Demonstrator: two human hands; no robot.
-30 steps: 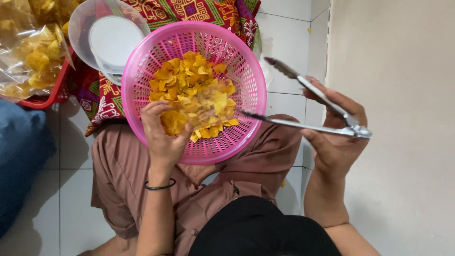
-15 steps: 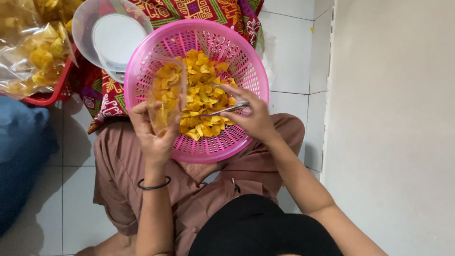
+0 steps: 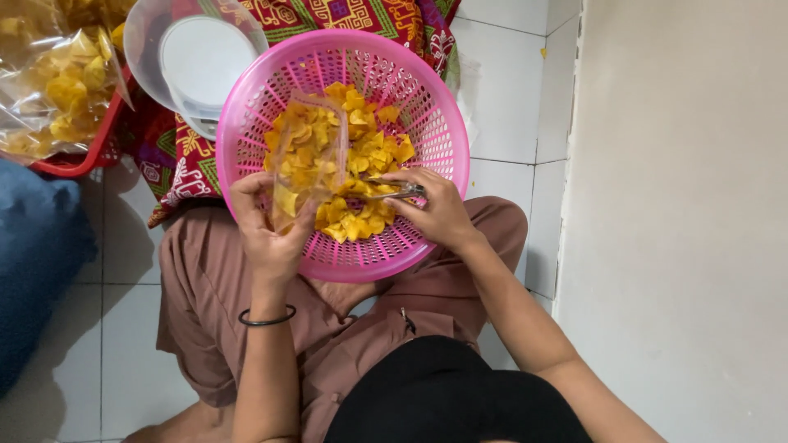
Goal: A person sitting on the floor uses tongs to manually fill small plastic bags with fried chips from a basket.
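Note:
A round pink plastic basket [image 3: 427, 107] rests on my lap, full of yellow chips [image 3: 373, 152]. My left hand [image 3: 267, 234] holds a clear plastic bag [image 3: 304, 160] partly filled with chips, upright over the basket's left side. My right hand [image 3: 439, 209] grips metal tongs [image 3: 394, 193] low over the chips, their tips pointing left toward the bag. The tong tips are mostly hidden among the chips.
A clear round container with a white lid [image 3: 197, 61] lies at the upper left on a patterned red cloth [image 3: 185, 172]. Bags of chips [image 3: 57, 82] sit in a red tray [image 3: 82, 156] at far left. A blue bundle [image 3: 37, 262] lies left; a plain wall [image 3: 681, 221] rises right.
My right hand swung the tongs from out at the right into the basket and lowered them onto the chips. My left hand lifted the bag upright.

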